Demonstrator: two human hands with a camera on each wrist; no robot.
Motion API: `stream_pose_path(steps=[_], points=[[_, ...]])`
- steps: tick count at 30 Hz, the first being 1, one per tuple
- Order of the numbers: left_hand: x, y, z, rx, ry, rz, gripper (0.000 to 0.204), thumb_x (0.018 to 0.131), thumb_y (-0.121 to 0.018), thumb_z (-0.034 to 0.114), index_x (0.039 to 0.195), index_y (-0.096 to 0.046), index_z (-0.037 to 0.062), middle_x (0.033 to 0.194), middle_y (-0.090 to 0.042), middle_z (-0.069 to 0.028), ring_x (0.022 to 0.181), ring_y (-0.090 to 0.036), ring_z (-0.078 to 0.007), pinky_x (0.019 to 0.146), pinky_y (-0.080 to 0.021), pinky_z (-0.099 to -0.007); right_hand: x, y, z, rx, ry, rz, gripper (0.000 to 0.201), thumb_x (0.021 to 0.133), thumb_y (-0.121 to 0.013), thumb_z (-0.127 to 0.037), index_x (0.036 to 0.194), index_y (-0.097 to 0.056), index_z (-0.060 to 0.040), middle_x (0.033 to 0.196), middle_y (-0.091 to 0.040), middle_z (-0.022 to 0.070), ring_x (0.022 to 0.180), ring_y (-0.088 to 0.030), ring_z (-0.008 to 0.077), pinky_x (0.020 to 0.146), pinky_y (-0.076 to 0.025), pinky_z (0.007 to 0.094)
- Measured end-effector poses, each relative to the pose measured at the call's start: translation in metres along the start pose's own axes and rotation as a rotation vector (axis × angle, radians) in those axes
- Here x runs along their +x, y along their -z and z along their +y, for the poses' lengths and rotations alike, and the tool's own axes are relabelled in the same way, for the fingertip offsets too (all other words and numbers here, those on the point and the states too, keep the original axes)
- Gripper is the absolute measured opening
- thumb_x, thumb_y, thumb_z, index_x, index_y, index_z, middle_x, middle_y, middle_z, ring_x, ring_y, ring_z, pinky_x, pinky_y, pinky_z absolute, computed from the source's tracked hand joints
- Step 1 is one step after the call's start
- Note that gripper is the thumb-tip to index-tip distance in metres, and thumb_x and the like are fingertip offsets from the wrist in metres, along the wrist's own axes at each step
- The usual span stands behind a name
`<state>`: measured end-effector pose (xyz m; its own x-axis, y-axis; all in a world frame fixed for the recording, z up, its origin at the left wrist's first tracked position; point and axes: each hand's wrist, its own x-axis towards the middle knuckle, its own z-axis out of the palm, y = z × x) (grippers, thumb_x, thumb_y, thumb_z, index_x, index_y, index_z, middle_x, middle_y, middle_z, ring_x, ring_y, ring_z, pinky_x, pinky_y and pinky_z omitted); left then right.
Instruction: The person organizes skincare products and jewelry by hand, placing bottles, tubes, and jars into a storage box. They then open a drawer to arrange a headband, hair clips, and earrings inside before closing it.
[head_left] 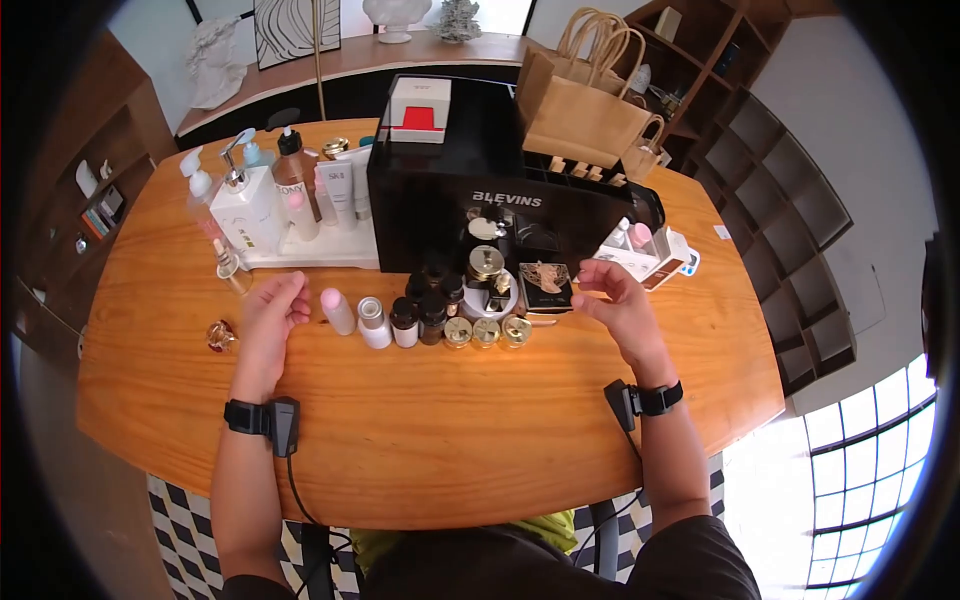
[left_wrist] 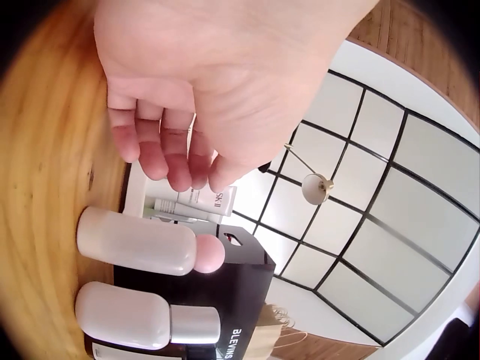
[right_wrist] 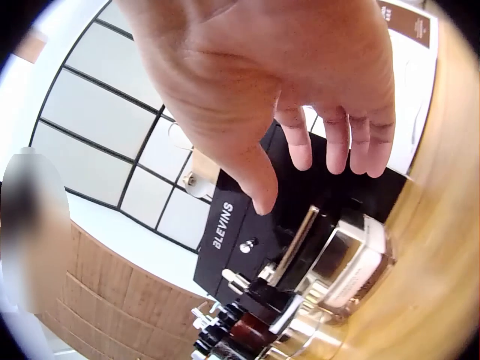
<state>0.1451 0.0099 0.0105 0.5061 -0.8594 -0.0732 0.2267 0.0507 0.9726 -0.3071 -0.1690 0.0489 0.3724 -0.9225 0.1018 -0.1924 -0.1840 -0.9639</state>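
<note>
My left hand (head_left: 268,318) hovers over the left of the table, its fingers loosely bent and nothing held. Just right of it stands a white bottle with a pink cap (head_left: 338,312), also seen below the fingers in the left wrist view (left_wrist: 139,240). A small amber glass bottle (head_left: 221,336) is on its other side. My right hand (head_left: 628,312) is beside a dark square case with a pink-gold ornament (head_left: 546,279); thumb and fingers stand apart, nothing between them. Between the hands are a white silver-capped bottle (head_left: 374,324), dark bottles (head_left: 432,318) and gold-lidded jars (head_left: 486,333).
A black BLEVINS box (head_left: 425,205) stands behind, carrying a white-and-red box (head_left: 420,105) and paper bags (head_left: 585,110). Pump bottles and tubes occupy a white tray (head_left: 300,252) at left. A white container (head_left: 650,255) with small bottles is at right.
</note>
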Motion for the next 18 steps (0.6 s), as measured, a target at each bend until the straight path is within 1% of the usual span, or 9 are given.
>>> stream_pose_path(steps=[1, 3, 4, 6, 7, 9, 13, 15, 18], points=[[-0.001, 0.000, 0.001, 0.001, -0.006, -0.011, 0.020, 0.105, -0.071, 0.028, 0.103, -0.073, 0.0085, 0.089, -0.069, 0.0019, 0.079, -0.061, -0.0071, 0.074, -0.049, -0.0234, 0.002, -0.001, 0.002, 0.001, 0.000, -0.011, 0.054, 0.086, -0.088, -0.005, 0.134, -0.065, -0.0021, 0.120, -0.067, 0.0055, 0.112, -0.063, 0.0139, 0.092, -0.054, 0.0291], [-0.004, 0.000, 0.002, 0.001, -0.006, -0.013, 0.020, 0.105, -0.071, 0.028, 0.103, -0.073, 0.0082, 0.090, -0.070, 0.0016, 0.080, -0.061, -0.0074, 0.074, -0.049, -0.0235, 0.004, -0.003, 0.005, 0.011, -0.033, -0.116, 0.071, 0.082, -0.090, -0.006, 0.146, -0.059, -0.0049, 0.128, -0.064, 0.0067, 0.119, -0.061, 0.0167, 0.095, -0.055, 0.0311], [-0.004, -0.002, 0.002, 0.007, -0.013, -0.014, 0.020, 0.105, -0.071, 0.028, 0.102, -0.073, 0.0077, 0.090, -0.070, 0.0013, 0.080, -0.061, -0.0074, 0.074, -0.049, -0.0235, 0.005, -0.005, 0.006, 0.009, -0.038, -0.121, 0.071, 0.082, -0.090, -0.006, 0.146, -0.059, -0.0049, 0.128, -0.064, 0.0067, 0.119, -0.061, 0.0167, 0.095, -0.055, 0.0311], [-0.002, -0.004, 0.000, 0.013, -0.011, -0.022, 0.020, 0.105, -0.071, 0.027, 0.102, -0.073, 0.0072, 0.090, -0.070, 0.0010, 0.081, -0.061, -0.0073, 0.075, -0.049, -0.0235, 0.005, -0.006, 0.008, -0.074, -0.013, -0.211, 0.082, 0.081, -0.089, 0.000, 0.154, -0.053, -0.0098, 0.133, -0.062, 0.0063, 0.123, -0.060, 0.0179, 0.097, -0.056, 0.0324], [-0.001, -0.004, -0.002, 0.036, -0.009, -0.027, 0.020, 0.105, -0.070, 0.027, 0.102, -0.073, 0.0069, 0.091, -0.070, 0.0008, 0.081, -0.060, -0.0071, 0.075, -0.048, -0.0235, 0.005, -0.008, 0.006, -0.073, -0.019, -0.207, 0.082, 0.081, -0.089, 0.000, 0.154, -0.053, -0.0098, 0.133, -0.062, 0.0063, 0.123, -0.060, 0.0179, 0.097, -0.056, 0.0324], [0.001, -0.003, -0.004, 0.063, 0.003, -0.036, 0.020, 0.106, -0.070, 0.026, 0.103, -0.073, 0.0067, 0.091, -0.071, 0.0005, 0.081, -0.060, -0.0069, 0.075, -0.048, -0.0234, 0.002, -0.015, -0.002, 0.056, -0.014, -0.254, 0.090, 0.080, -0.087, 0.007, 0.159, -0.048, -0.0135, 0.136, -0.061, 0.0055, 0.125, -0.060, 0.0180, 0.097, -0.056, 0.0322], [0.002, -0.002, -0.009, 0.116, -0.023, -0.051, 0.019, 0.106, -0.068, 0.024, 0.106, -0.074, 0.0063, 0.092, -0.071, 0.0012, 0.081, -0.059, -0.0058, 0.075, -0.047, -0.0227, 0.004, -0.019, -0.004, 0.077, -0.062, -0.283, 0.093, 0.080, -0.084, 0.012, 0.160, -0.046, -0.0138, 0.137, -0.060, 0.0042, 0.127, -0.059, 0.0172, 0.097, -0.056, 0.0301], [0.000, -0.005, -0.007, 0.128, -0.025, -0.045, 0.018, 0.106, -0.068, 0.023, 0.107, -0.075, 0.0062, 0.092, -0.071, 0.0022, 0.080, -0.059, -0.0049, 0.075, -0.046, -0.0221, 0.005, -0.019, -0.001, -0.025, -0.025, -0.291, 0.087, 0.081, -0.083, 0.012, 0.157, -0.049, -0.0134, 0.137, -0.061, 0.0024, 0.128, -0.059, 0.0154, 0.098, -0.054, 0.0293], [0.000, -0.005, -0.007, 0.133, -0.021, -0.047, 0.018, 0.107, -0.067, 0.023, 0.106, -0.074, 0.0064, 0.091, -0.070, 0.0025, 0.080, -0.058, -0.0047, 0.076, -0.046, -0.0220, 0.008, -0.017, 0.009, 0.015, 0.023, -0.294, 0.082, 0.081, -0.083, 0.012, 0.152, -0.051, -0.0126, 0.135, -0.062, 0.0013, 0.128, -0.059, 0.0136, 0.100, -0.053, 0.0295]])
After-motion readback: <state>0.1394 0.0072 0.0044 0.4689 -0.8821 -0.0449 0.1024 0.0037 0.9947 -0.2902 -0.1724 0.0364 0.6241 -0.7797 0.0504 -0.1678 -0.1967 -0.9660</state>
